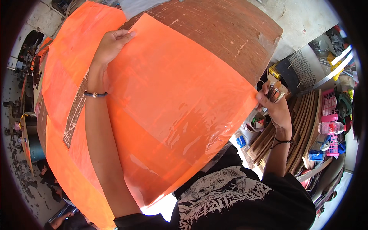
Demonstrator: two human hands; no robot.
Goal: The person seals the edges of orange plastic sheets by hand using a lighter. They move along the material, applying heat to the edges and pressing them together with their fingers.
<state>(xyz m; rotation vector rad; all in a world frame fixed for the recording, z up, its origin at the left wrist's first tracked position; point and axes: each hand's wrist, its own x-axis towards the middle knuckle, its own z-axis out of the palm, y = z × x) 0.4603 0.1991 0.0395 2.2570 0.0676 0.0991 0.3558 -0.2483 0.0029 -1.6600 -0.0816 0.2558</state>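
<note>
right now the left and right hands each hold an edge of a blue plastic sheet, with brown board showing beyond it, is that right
Not quite: the plastic sheet is orange, not blue, as the head view shows. The left hand and right hand do each hold an edge of it, with brown board showing beyond it.

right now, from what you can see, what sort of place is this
Probably a small workshop: orange sheets lie across a scored brown work surface, long brown boards are stacked at the right, and a pink basket sits among clutter beyond.
</note>
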